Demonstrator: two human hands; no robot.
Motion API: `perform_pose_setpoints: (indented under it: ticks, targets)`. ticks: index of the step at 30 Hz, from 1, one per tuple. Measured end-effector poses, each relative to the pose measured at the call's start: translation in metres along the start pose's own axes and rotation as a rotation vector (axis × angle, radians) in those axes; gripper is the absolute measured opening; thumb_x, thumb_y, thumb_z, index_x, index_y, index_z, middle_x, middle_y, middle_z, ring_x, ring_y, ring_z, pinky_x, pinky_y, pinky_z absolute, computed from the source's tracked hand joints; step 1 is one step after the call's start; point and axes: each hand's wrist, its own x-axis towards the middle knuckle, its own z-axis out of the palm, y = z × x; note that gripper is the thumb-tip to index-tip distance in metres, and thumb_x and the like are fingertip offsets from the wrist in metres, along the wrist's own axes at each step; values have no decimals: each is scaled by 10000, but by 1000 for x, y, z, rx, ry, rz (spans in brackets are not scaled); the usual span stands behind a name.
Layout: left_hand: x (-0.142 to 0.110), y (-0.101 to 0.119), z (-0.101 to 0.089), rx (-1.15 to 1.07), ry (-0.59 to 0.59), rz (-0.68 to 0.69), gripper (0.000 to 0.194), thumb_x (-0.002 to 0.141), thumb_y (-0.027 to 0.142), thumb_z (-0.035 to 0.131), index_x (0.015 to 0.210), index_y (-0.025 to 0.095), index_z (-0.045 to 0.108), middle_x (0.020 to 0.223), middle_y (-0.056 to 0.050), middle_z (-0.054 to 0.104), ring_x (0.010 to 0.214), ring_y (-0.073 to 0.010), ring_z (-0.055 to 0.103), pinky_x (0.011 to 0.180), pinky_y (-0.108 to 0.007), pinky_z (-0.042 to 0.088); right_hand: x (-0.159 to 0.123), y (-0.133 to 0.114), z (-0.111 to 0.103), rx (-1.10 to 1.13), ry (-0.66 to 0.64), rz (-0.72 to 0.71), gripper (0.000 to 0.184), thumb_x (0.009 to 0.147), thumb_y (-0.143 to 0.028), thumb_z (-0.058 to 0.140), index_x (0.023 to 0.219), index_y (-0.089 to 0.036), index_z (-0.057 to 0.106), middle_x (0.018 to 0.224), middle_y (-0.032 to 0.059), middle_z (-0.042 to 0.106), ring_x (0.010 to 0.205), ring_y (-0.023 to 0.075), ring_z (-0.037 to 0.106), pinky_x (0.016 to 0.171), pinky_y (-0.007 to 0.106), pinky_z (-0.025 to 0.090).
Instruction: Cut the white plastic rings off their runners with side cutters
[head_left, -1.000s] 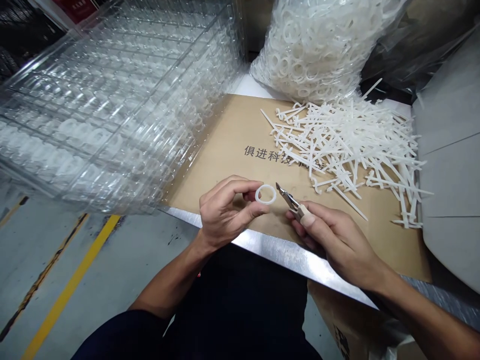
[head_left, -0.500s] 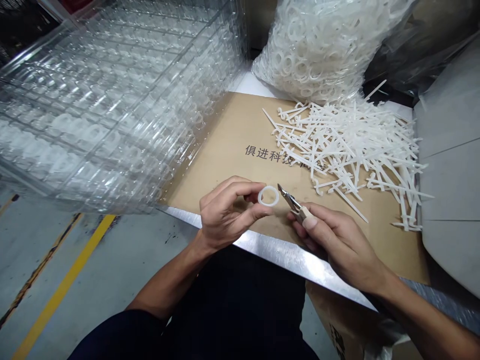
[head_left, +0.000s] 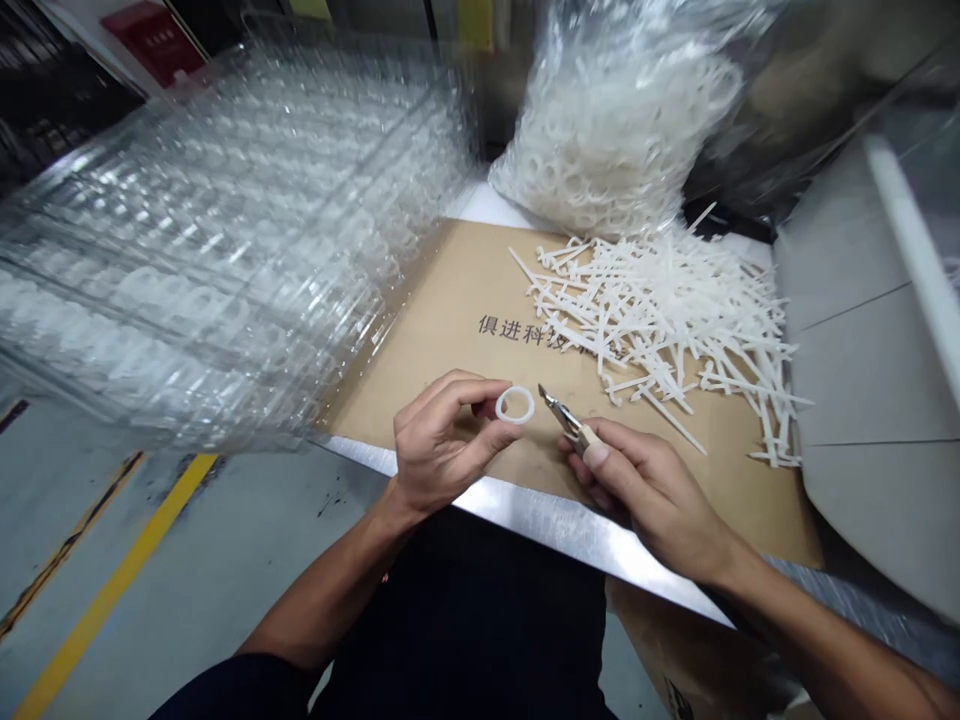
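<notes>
the hands are apart above the cardboard sheet [head_left: 435, 300]: the left hand [head_left: 442, 445] pinches a white plastic ring [head_left: 515, 405] by the fingertips, leaving its edge free, just beside the small side cutters [head_left: 562, 418] in the right hand [head_left: 645, 495].

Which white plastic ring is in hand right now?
The white plastic ring pinched in the left hand: it is held alone above the cardboard, while the others lie bunched in the clear plastic bag.

Sprue scraps [head_left: 660, 330] on cardboard [head_left: 420, 330] — trays [head_left: 225, 250] left, bagged rings [head_left: 607, 140] behind.
</notes>
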Motion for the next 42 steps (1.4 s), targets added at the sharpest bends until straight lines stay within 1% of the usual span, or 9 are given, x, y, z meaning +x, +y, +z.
perform_pose_setpoints:
  ticks: [6,13,16,20,23,28,32,38,42]
  targets:
    - [52,13,-5,30,30,-37,230,885,255,796,1110,257,750,924,-37,737,806,-193,672,695,-366,535,5,-1,0,-113,-10,-120,421,1098,-545,442,891,-200,568,727,-26,481,596,116,433,526,266,343]
    - [273,-18,56,124,129,155,225,891,442,798,1030,273,749,980,-60,670,903,-222,631,838,-417,525,8,-6,-1,-353,12,-283,393,1117,-429,394,821,-203,518,687,-26,507,599,129,474,580,279,372]
    - [309,-24,75,309,-42,90,459,858,431,841,1220,192,693,1060,-60,641,932,-153,565,954,-394,486,6,-10,0,-453,9,-355,348,1106,-391,406,874,-190,571,700,-20,533,637,143,512,618,282,385]
    - [255,-5,84,384,-399,229,410,969,406,675,1220,82,694,1038,-36,665,806,-80,578,878,-330,497,2,-9,4,-617,-37,-483,217,1011,-358,542,939,-177,637,833,41,664,741,186,588,697,308,411]
    - [189,12,88,355,-725,318,263,943,369,724,1012,117,753,872,-24,718,745,-125,636,710,-280,497,0,-2,8,-743,-84,-566,228,940,-385,614,975,-165,663,885,81,712,747,215,604,693,329,405]
    - [123,31,106,553,-1076,385,237,951,360,670,1098,180,715,1002,-81,723,789,-202,661,658,-303,428,1,5,11,-886,-111,-623,292,939,-419,609,1007,-147,692,894,103,746,716,230,625,656,339,391]
    - [118,35,106,577,-1072,373,173,993,258,551,963,173,699,930,-72,688,749,-183,621,649,-297,384,2,5,11,-931,-102,-649,334,950,-456,593,1021,-147,697,885,92,748,711,231,639,637,337,391]
    - [125,31,65,117,-762,138,322,1021,373,564,780,170,634,730,-1,601,696,-137,548,673,-265,408,1,6,9,-891,-73,-684,331,945,-464,594,1007,-156,695,863,87,749,680,219,627,587,324,365]
    - [120,10,42,62,-615,13,369,1026,404,568,761,164,658,717,-5,616,681,-134,556,657,-269,414,3,4,4,-792,-45,-700,287,942,-436,599,1010,-168,678,877,77,752,702,205,625,631,313,426]
